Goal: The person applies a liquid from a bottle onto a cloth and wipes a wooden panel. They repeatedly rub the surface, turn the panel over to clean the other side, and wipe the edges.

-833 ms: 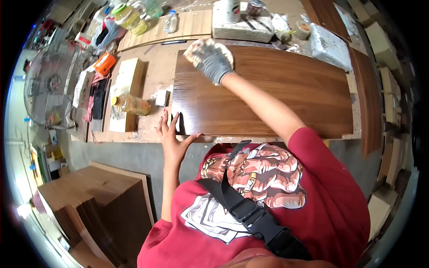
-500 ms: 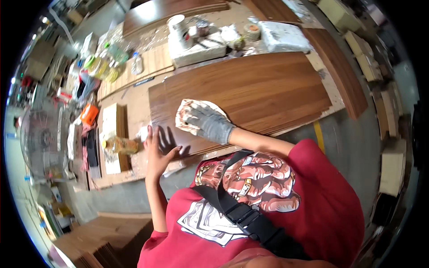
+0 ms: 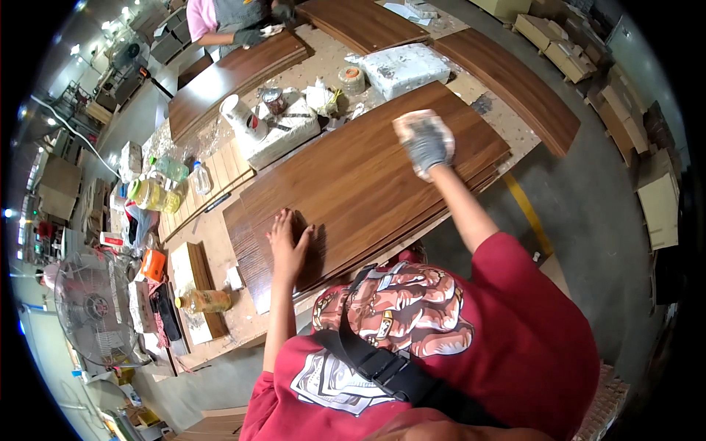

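Note:
A brown wood-grain board (image 3: 346, 180) lies flat before me, on top of other boards. My right hand (image 3: 429, 145), in a grey glove, presses a stained white rag (image 3: 413, 117) onto it towards the right end. The rag is bunched under the gloved fingers and shows around them. My bare left hand (image 3: 288, 242) rests near the board's left end, its fingers spread and nothing in it.
White foam blocks (image 3: 283, 136) with a white cup (image 3: 239, 114) stand behind the board, beside a wrapped white package (image 3: 404, 70). Bottles (image 3: 206, 301) and a fan (image 3: 95, 305) are at left. Another person's gloved hand (image 3: 248, 38) is at the far table side.
My right hand has slid the rag from the board's left half to its right part. My left hand has come down onto the board. The view has shifted, and another person now shows.

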Motion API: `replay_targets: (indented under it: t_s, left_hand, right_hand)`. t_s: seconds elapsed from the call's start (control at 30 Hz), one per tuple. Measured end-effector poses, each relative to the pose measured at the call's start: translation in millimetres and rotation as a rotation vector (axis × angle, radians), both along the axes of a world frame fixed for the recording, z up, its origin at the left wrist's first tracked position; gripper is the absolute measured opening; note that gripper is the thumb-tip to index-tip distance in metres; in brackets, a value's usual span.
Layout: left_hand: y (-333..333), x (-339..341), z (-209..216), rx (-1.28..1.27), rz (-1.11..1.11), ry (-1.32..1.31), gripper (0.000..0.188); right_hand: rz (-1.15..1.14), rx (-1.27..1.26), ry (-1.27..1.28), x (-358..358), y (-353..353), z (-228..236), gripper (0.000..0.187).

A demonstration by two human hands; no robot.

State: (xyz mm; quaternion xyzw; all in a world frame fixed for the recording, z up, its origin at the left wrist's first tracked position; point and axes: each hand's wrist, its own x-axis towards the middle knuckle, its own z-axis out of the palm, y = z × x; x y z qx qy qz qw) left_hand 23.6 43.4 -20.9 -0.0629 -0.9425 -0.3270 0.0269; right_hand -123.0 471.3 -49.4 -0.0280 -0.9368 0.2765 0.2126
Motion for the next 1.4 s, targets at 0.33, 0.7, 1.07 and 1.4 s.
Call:
replay_targets:
  t_s: [0.33,0.7,1.07,1.4]
  left_hand:
    - [18,4,-7,-0.321,0.169,0.054,0.067]
    - [-43,3,-4,-0.353,0.239,0.003,0.065]
    - [-80,-10,-20,-0.371,0.215,0.008,0.065]
    - [-75,-19,-29,-0.374,0.218,-0.017,0.069]
  right_hand:
    - [0.317,0.323,-0.095,-30,-167,18,0.052]
    - [-0.125,0.312,-0.479,-81,34,89,0.061]
    - [0.094,0.039,-0.270,123,55,74,0.064]
    - [-0.128,-0.552,-0.043,257,65,82,0.054]
